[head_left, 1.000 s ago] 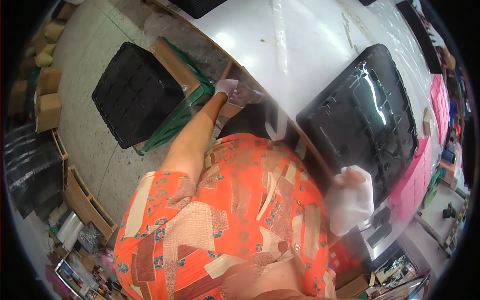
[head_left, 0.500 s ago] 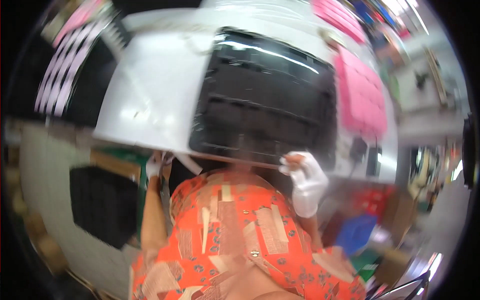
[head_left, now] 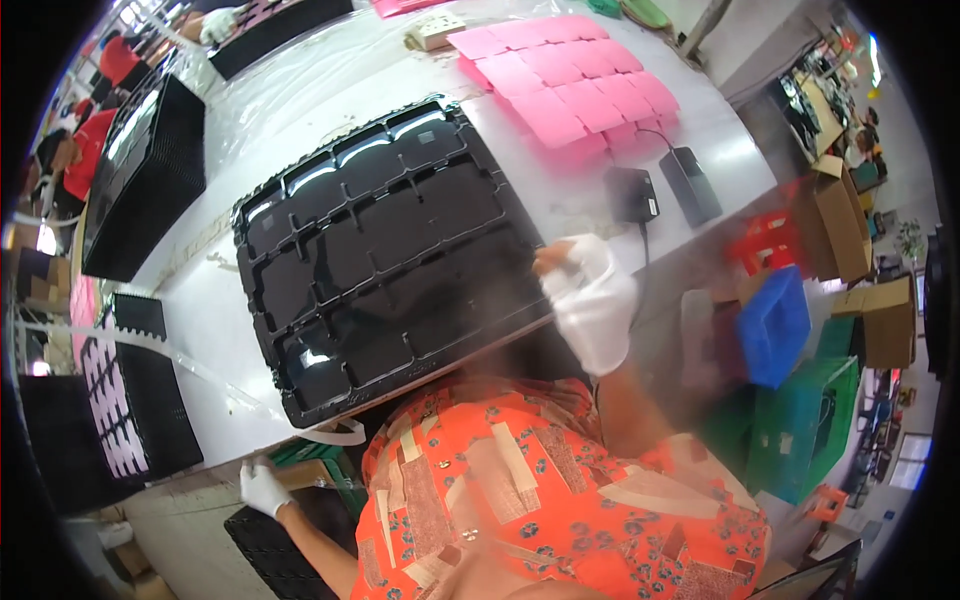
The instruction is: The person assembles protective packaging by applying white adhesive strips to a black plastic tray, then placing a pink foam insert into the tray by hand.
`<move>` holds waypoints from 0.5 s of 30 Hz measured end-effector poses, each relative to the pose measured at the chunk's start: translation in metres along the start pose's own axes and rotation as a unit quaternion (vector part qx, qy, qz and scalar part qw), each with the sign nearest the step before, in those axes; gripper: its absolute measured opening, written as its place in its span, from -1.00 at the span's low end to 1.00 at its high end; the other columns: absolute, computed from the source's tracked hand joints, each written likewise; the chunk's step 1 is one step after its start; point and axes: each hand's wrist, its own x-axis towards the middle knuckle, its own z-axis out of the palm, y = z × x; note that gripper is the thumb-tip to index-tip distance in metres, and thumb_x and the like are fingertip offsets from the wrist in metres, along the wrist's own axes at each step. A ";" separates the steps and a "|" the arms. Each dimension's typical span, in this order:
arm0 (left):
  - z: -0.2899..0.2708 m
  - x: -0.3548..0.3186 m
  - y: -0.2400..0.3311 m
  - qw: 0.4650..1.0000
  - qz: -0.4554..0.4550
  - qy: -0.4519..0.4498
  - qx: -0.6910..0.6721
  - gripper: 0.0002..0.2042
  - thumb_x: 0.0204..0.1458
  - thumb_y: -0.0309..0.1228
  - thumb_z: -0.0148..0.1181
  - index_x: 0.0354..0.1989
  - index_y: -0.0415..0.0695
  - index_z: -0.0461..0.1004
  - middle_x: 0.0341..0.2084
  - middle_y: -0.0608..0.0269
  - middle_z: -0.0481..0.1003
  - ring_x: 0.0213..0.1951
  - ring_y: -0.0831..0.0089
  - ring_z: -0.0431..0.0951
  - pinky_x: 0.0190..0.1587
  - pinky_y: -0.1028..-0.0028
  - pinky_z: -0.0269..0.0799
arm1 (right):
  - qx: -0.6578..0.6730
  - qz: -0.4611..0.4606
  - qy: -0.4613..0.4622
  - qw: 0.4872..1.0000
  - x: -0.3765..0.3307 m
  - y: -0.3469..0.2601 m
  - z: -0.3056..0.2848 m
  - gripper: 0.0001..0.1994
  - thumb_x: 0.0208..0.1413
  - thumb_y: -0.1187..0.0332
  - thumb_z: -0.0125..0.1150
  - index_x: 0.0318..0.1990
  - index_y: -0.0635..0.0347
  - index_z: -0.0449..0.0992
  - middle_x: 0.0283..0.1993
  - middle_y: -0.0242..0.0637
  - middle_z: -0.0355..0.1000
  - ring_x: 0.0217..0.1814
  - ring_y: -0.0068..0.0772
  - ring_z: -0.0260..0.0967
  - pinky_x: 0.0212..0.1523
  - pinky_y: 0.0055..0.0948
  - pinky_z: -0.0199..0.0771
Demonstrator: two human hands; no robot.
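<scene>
A black plastic tray [head_left: 400, 225] with several shallow compartments lies on the white table in front of me. My right hand [head_left: 592, 305], in a white glove with bare fingertips showing, is at the tray's right edge. Its fingers are curled in, and whatever they may hold is hidden. My left hand [head_left: 264, 488], also white-gloved, is just off the table's front edge at lower left, its fingers apart and nothing seen in them. Close to it, a white strip [head_left: 338, 434] hangs by the tray's front left corner.
Pink molded sheets [head_left: 570, 75] lie at the far right, beside a black power adapter [head_left: 632, 194]. Stacks of black trays [head_left: 150, 180] stand at the left. Right of the table are a blue crate [head_left: 775, 325] and a green crate [head_left: 805, 425]. Another person's gloved hand [head_left: 220, 25] is at the back.
My view has swung, so the tray now appears lower and further left. My left hand has moved away from the white strip. My right hand stays by the tray's right side.
</scene>
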 end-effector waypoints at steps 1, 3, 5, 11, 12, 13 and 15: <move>-0.008 -0.006 0.022 0.983 -0.062 0.055 -0.164 -0.82 0.21 -0.39 0.33 -0.30 -0.27 0.68 -0.62 0.29 0.52 -0.62 0.59 0.42 -0.55 0.53 0.41 | -0.070 -0.049 -0.001 0.996 0.016 0.006 -0.010 -0.86 0.03 0.67 0.35 -0.30 0.20 0.61 -0.30 -0.24 0.57 -0.32 -0.36 0.55 -0.25 -0.43 0.55; -0.035 -0.012 0.081 0.980 -0.015 0.139 -0.140 -0.80 0.27 -0.36 0.30 -0.39 -0.18 0.61 -0.72 0.40 0.42 -0.73 0.71 0.24 -0.69 0.61 0.12 | -0.140 -0.092 0.004 0.986 0.045 0.021 -0.021 -0.85 0.00 0.66 0.34 -0.32 0.18 0.60 -0.32 -0.24 0.57 -0.33 -0.29 0.55 -0.27 -0.39 0.56; -0.047 0.014 0.080 0.899 0.146 0.158 -0.383 -0.79 0.35 -0.43 0.16 -0.35 -0.20 0.60 -0.62 0.30 0.54 -0.70 0.74 0.28 -0.63 0.70 0.15 | -0.268 -0.227 0.063 0.934 0.078 0.046 -0.022 -0.82 -0.09 0.62 0.35 -0.33 0.12 0.59 -0.37 -0.28 0.52 -0.34 -0.18 0.52 -0.27 -0.25 0.54; -0.054 -0.070 0.250 0.928 0.258 0.265 -0.049 -0.54 0.33 -0.44 0.21 0.35 -0.37 0.37 0.31 0.02 0.43 0.28 0.16 0.48 0.29 0.31 0.51 | -0.429 -0.317 -0.005 0.846 0.147 0.096 -0.022 -0.85 -0.10 0.41 0.39 -0.35 -0.03 0.56 -0.17 -0.45 0.47 -0.09 -0.24 0.41 -0.17 -0.26 0.38; -0.057 -0.073 0.257 0.927 0.260 0.265 -0.045 -0.54 0.33 -0.44 0.21 0.35 -0.37 0.37 0.31 0.02 0.43 0.28 0.16 0.48 0.29 0.31 0.51 | -0.427 -0.314 -0.007 0.848 0.151 0.102 -0.017 -0.85 -0.10 0.41 0.39 -0.35 -0.03 0.56 -0.17 -0.45 0.47 -0.09 -0.24 0.41 -0.17 -0.26 0.38; -0.059 -0.075 0.262 0.898 0.332 0.283 -0.047 -0.56 0.34 -0.45 0.19 0.33 -0.38 0.39 0.30 0.00 0.44 0.27 0.16 0.50 0.28 0.31 0.52 | -0.426 -0.335 0.006 0.840 0.155 0.109 -0.011 -0.86 -0.09 0.41 0.38 -0.34 -0.04 0.58 -0.21 -0.44 0.47 -0.12 -0.26 0.41 -0.19 -0.28 0.36; -0.059 -0.087 0.274 0.837 0.436 0.332 -0.002 -0.58 0.38 -0.40 0.15 0.32 -0.39 0.38 0.24 -0.02 0.49 0.22 0.20 0.54 0.28 0.30 0.52 | -0.427 -0.358 0.020 0.830 0.164 0.117 -0.010 -0.87 -0.08 0.40 0.38 -0.34 -0.05 0.59 -0.26 -0.42 0.46 -0.16 -0.29 0.41 -0.21 -0.29 0.35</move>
